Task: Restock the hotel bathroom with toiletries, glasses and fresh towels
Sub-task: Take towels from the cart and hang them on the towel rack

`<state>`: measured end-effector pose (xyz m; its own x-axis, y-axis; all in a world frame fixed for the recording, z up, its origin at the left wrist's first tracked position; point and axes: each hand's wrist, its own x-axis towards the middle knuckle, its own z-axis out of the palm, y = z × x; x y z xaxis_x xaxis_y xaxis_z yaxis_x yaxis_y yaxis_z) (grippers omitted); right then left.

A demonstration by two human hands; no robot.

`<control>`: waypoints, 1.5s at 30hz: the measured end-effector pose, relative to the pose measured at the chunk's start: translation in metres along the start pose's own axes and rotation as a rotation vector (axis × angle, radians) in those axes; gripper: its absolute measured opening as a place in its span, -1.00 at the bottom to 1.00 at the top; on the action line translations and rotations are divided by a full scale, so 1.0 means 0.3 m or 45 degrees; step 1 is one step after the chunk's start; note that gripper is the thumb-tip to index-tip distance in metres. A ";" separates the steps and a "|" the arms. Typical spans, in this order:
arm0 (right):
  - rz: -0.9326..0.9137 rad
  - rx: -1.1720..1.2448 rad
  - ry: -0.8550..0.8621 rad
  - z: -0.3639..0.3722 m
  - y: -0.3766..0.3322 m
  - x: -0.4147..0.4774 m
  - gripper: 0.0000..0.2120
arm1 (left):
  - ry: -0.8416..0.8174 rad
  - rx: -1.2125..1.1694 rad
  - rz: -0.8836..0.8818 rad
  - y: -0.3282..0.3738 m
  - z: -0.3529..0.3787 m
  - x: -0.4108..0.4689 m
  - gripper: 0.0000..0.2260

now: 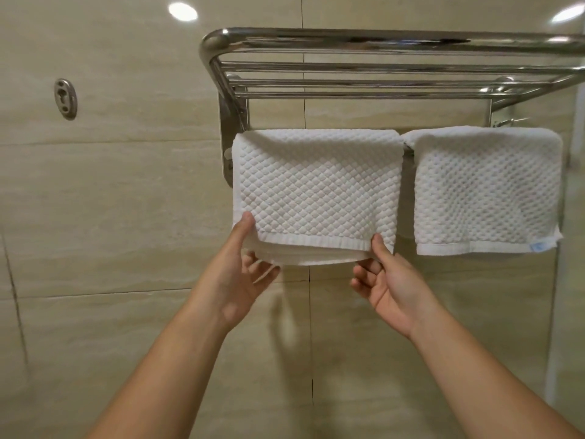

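Both forearms reach up from below. Left hand (243, 264) pinches the lower left corner of the left towel (316, 191), thumb in front, fingers behind. Right hand (386, 280) pinches the hem near the lower right corner the same way. The two-corner grip is probably to square the hem and even the drape. The towel hangs folded over the lower bar of the chrome rack (380, 42), just beside the right towel (487, 191), hems roughly level. Behind is a tiled wall (126, 217).
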<state>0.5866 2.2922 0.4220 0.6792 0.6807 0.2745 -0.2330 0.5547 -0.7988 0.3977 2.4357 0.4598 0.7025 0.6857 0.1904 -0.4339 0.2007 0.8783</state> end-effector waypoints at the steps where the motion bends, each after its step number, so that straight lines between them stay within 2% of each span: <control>1: -0.012 -0.006 0.005 0.000 -0.003 -0.003 -0.64 | 0.055 -0.025 0.116 0.006 0.003 -0.003 -0.54; 4: -0.042 -0.009 0.036 0.002 -0.010 -0.010 -0.70 | 0.106 0.134 0.404 0.017 0.000 -0.014 -0.60; 7: -0.027 0.047 0.067 0.007 -0.015 -0.010 -0.64 | 0.128 0.334 0.539 0.008 -0.005 -0.026 -0.72; 11: -0.031 0.119 0.085 0.010 -0.028 -0.005 -0.57 | 0.069 0.296 0.426 0.002 -0.039 -0.006 -0.81; 15: -0.125 0.124 0.076 0.023 -0.037 0.004 -0.36 | 0.009 0.322 0.380 -0.001 -0.045 0.001 -0.77; 19: -0.166 0.142 0.156 0.013 -0.029 0.017 -0.34 | 0.046 0.344 0.385 -0.013 -0.066 0.013 -0.86; 24: -0.111 0.097 0.181 -0.018 -0.024 0.015 -0.53 | -0.054 0.292 0.234 -0.046 -0.092 0.022 -0.86; 30: -0.128 0.126 0.147 -0.009 -0.030 -0.007 -0.57 | 0.040 0.248 0.339 -0.058 -0.066 0.031 -0.89; 34: -0.105 0.003 0.086 0.003 -0.013 -0.018 -0.52 | 0.069 0.251 0.433 -0.058 -0.054 0.030 -0.83; 37: -0.142 -0.054 0.113 -0.002 0.009 -0.024 -0.46 | 0.060 0.238 0.444 -0.057 -0.045 0.024 -0.73; 40: -0.187 -0.189 0.079 -0.013 0.045 -0.045 -0.37 | 0.063 0.265 0.431 -0.067 -0.058 0.021 -0.72; 43: -0.176 -0.582 -0.004 -0.025 0.118 -0.081 -0.40 | 0.071 0.350 0.423 -0.097 -0.103 0.020 -0.67; 45: -0.175 -0.907 -0.064 -0.033 0.182 -0.095 -0.23 | 0.107 0.463 0.426 -0.133 -0.148 0.015 -0.66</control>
<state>0.5613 2.2983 0.3650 0.6327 0.6582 0.4079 0.3736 0.2020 -0.9053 0.3932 2.4618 0.4063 0.5042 0.7278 0.4649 -0.3923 -0.2865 0.8741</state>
